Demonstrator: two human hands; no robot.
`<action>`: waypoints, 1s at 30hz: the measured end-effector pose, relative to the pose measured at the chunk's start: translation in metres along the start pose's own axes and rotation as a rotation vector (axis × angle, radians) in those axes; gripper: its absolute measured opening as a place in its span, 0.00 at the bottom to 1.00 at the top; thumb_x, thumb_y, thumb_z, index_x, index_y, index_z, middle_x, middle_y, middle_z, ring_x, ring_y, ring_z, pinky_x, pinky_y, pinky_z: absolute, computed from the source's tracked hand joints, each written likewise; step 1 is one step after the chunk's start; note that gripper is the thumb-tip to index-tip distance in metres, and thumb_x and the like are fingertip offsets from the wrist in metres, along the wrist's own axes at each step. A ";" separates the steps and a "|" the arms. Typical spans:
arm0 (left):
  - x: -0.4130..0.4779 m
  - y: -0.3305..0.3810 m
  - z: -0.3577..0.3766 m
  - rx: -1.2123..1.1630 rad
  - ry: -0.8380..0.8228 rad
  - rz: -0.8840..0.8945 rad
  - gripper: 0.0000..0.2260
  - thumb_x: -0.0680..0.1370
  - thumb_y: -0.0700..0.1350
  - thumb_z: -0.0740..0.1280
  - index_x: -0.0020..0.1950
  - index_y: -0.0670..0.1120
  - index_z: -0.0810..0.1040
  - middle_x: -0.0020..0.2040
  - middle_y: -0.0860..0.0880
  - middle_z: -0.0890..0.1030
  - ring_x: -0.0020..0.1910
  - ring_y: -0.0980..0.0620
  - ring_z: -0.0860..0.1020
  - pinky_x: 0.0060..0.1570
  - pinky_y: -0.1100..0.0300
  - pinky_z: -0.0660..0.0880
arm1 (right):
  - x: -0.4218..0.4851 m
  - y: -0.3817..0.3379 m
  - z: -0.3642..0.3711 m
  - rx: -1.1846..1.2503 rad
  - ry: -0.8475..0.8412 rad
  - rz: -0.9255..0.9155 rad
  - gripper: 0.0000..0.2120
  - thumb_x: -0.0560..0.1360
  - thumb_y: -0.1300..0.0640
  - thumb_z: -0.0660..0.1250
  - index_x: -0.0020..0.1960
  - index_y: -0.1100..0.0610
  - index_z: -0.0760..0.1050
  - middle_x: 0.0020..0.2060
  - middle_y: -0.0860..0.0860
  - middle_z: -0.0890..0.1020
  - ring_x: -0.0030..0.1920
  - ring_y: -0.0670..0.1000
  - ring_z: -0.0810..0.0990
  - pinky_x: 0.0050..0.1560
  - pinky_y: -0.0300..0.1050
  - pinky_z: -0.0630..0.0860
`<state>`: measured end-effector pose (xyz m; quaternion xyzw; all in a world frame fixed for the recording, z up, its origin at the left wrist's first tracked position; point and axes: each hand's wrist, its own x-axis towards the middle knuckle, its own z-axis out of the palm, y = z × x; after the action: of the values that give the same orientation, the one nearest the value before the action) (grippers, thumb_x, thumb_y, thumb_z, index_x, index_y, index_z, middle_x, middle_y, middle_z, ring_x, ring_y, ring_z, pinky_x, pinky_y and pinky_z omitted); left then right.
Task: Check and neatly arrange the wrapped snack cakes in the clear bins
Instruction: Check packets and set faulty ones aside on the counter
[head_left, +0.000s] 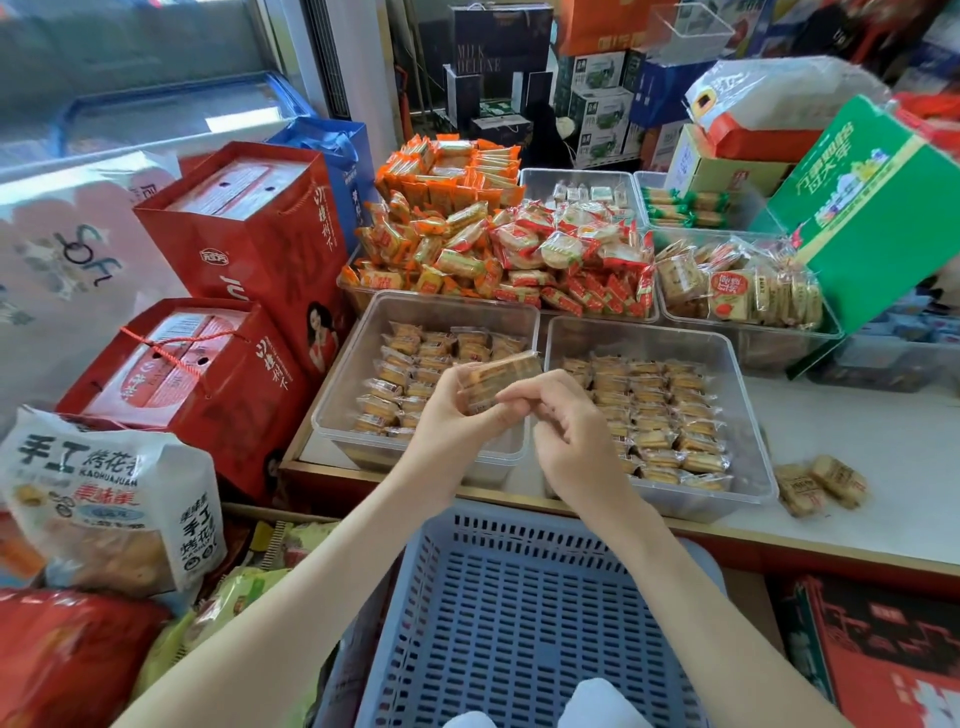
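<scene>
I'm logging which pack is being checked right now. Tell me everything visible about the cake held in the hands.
The cake is a golden-brown block in a clear, shiny wrapper. It is blurred, so it may be more than one pack. It is held roughly level, its right end a little higher, in the air over the near right part of the left bin. The left hand grips its near end from below, and the right hand pinches its edge with its fingers.
</scene>
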<state>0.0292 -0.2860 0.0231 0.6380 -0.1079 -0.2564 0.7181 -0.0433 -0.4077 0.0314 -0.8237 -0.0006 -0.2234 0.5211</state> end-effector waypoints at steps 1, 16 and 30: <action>0.001 -0.002 -0.003 0.005 0.019 0.009 0.19 0.71 0.41 0.75 0.59 0.46 0.74 0.56 0.44 0.82 0.57 0.44 0.81 0.61 0.45 0.77 | 0.001 0.000 -0.004 0.019 0.016 0.002 0.17 0.72 0.75 0.56 0.49 0.58 0.77 0.47 0.50 0.77 0.52 0.45 0.77 0.55 0.35 0.74; -0.002 -0.001 -0.025 -0.136 -0.113 -0.075 0.18 0.74 0.38 0.69 0.64 0.40 0.75 0.59 0.40 0.82 0.58 0.44 0.81 0.56 0.53 0.79 | 0.012 0.022 -0.012 0.307 0.099 0.529 0.06 0.78 0.63 0.66 0.50 0.57 0.81 0.44 0.53 0.85 0.43 0.51 0.81 0.47 0.45 0.80; 0.000 0.001 -0.034 -0.332 -0.098 -0.193 0.16 0.77 0.47 0.61 0.61 0.43 0.78 0.56 0.40 0.83 0.51 0.46 0.83 0.48 0.56 0.82 | 0.018 0.036 -0.023 0.506 0.143 0.656 0.10 0.79 0.67 0.62 0.43 0.59 0.79 0.41 0.59 0.81 0.35 0.51 0.72 0.32 0.39 0.72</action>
<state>0.0456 -0.2567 0.0186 0.5048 -0.0371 -0.3690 0.7795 -0.0271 -0.4477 0.0150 -0.6087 0.2428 -0.0951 0.7493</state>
